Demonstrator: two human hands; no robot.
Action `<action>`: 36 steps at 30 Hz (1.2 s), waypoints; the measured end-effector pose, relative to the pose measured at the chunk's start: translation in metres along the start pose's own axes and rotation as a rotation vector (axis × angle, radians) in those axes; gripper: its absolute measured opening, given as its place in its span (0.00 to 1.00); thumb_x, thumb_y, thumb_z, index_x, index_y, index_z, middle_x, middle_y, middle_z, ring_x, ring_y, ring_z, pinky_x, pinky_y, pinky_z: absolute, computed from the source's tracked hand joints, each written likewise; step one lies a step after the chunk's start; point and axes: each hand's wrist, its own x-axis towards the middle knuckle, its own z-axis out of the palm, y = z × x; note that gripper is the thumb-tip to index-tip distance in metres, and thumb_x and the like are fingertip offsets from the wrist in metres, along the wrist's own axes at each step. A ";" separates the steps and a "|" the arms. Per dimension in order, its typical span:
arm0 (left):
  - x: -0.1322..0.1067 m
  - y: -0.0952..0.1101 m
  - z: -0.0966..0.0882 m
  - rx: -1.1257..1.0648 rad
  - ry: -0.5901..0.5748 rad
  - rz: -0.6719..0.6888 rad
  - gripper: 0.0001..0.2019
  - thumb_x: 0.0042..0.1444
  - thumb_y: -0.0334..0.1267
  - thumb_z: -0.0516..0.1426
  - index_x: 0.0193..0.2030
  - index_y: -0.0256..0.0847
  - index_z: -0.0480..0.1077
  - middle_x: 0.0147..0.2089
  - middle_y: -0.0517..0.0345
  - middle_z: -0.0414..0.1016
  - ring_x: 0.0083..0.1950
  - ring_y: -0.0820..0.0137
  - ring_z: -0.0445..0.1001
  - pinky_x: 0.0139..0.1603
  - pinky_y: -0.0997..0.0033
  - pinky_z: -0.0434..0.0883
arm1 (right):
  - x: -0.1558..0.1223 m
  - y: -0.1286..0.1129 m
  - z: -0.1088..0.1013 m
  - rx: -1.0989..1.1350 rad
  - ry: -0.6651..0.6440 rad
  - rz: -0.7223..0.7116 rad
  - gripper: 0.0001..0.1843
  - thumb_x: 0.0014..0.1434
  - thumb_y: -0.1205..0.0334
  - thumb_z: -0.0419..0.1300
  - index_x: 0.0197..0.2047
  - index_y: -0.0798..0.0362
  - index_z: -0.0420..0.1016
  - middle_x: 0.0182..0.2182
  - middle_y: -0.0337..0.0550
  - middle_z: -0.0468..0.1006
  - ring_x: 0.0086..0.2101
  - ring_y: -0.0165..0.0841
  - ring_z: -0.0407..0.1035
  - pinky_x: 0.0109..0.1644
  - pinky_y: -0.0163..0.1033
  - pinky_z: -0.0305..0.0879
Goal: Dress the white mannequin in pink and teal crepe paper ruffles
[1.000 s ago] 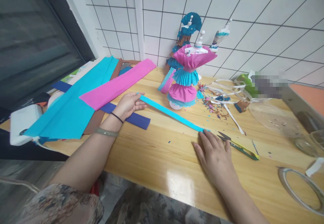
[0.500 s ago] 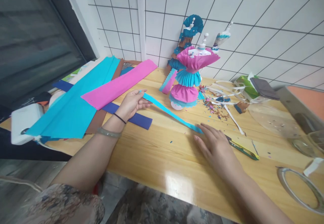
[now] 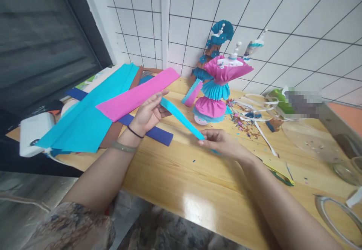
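Observation:
A narrow turquoise paper strip (image 3: 182,120) stretches between my two hands above the wooden table. Its upper left end is pinched by my left hand (image 3: 149,112), near the pink crepe paper (image 3: 138,93). Farther down, my right hand (image 3: 219,142) grips the strip between thumb and fingers, and a short tail of it shows beneath that hand. Behind the strip stands a tiered pink and turquoise paper figure (image 3: 212,105) with a white top. A dark blue folded strip (image 3: 158,135) lies under my left wrist.
Turquoise crepe paper (image 3: 82,118) covers the left side beside a white box (image 3: 36,133). To the right lie a yellow cutter knife (image 3: 283,176), paper scraps (image 3: 246,125), white ribbon (image 3: 266,138) and a tape roll (image 3: 339,220). A tiled wall (image 3: 192,27) bounds the back.
My right hand has come off the tabletop, moved left along the turquoise strip and closed on it. My left hand still holds the other end. The view has shifted slightly.

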 end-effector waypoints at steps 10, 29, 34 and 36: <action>0.007 -0.003 -0.010 -0.104 0.100 0.030 0.10 0.59 0.32 0.53 0.46 0.38 0.71 0.25 0.63 0.73 0.26 0.79 0.73 0.31 0.80 0.72 | -0.028 0.004 -0.006 0.113 0.017 0.126 0.19 0.47 0.47 0.66 0.27 0.55 0.71 0.21 0.36 0.70 0.22 0.25 0.60 0.25 0.32 0.55; 0.011 -0.017 -0.014 0.350 0.295 0.150 0.12 0.55 0.37 0.58 0.46 0.39 0.68 0.24 0.66 0.68 0.21 0.78 0.70 0.24 0.76 0.73 | -0.046 0.022 -0.001 0.074 0.059 0.276 0.22 0.48 0.43 0.64 0.28 0.55 0.69 0.19 0.35 0.70 0.18 0.23 0.62 0.21 0.30 0.58; 0.010 -0.018 -0.009 0.331 0.294 0.049 0.16 0.54 0.45 0.59 0.46 0.40 0.65 0.27 0.60 0.73 0.27 0.72 0.75 0.27 0.73 0.75 | -0.046 0.023 0.002 0.078 0.101 0.292 0.22 0.48 0.42 0.63 0.29 0.54 0.68 0.19 0.34 0.70 0.17 0.23 0.62 0.20 0.29 0.59; 0.007 -0.019 -0.004 0.233 0.244 -0.046 0.18 0.54 0.50 0.58 0.42 0.38 0.65 0.30 0.55 0.75 0.31 0.69 0.77 0.32 0.68 0.77 | -0.045 0.023 0.004 0.099 0.136 0.292 0.23 0.47 0.41 0.64 0.30 0.54 0.68 0.19 0.35 0.70 0.17 0.23 0.63 0.19 0.29 0.59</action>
